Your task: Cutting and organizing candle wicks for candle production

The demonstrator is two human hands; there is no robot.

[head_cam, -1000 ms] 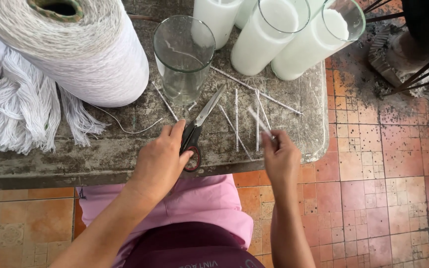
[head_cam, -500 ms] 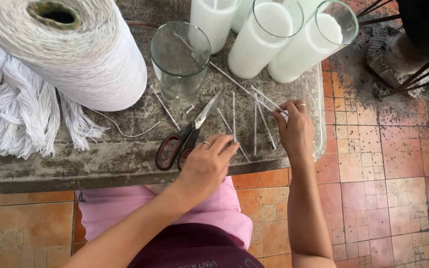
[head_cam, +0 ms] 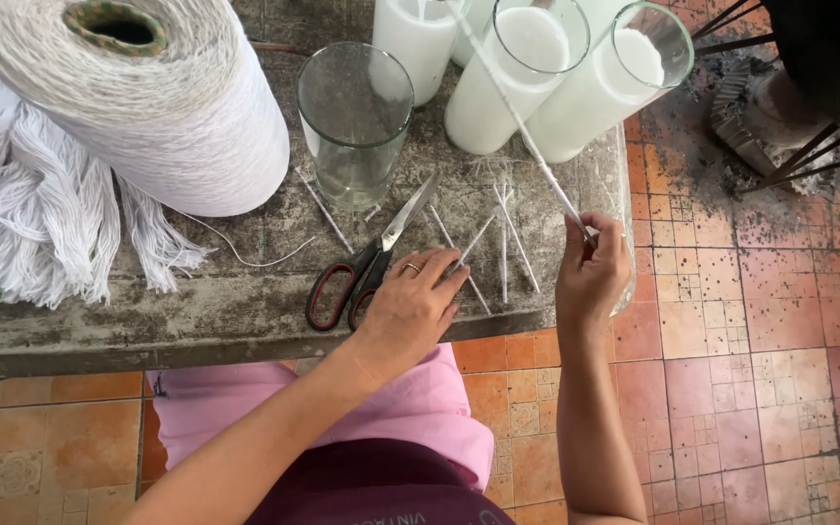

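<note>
I sit at a grey, dirty stone table (head_cam: 196, 311). The biggest thing on it is a fat white spool of cotton string (head_cam: 138, 97) at the far left, with a heap of loose white string (head_cam: 21, 224) beside it. At the far side stand tall glass jars full of white wax (head_cam: 527, 78). An empty clear glass jar (head_cam: 354, 122) stands between the spool and the full jars. Black scissors with red-lined handles (head_cam: 362, 267) lie near the empty jar, blades a little apart.

My left hand (head_cam: 410, 311) rests by the scissor handles. Its fingers pinch the end of a short white waxed wick (head_cam: 473, 243) that lies among other short white wicks (head_cam: 507, 243) on the table.

My right hand (head_cam: 590, 277) is up near the table's right edge. Its fingers are closed on the low end of a long thin white wick (head_cam: 517, 117), which slants up over the wax jars.
</note>
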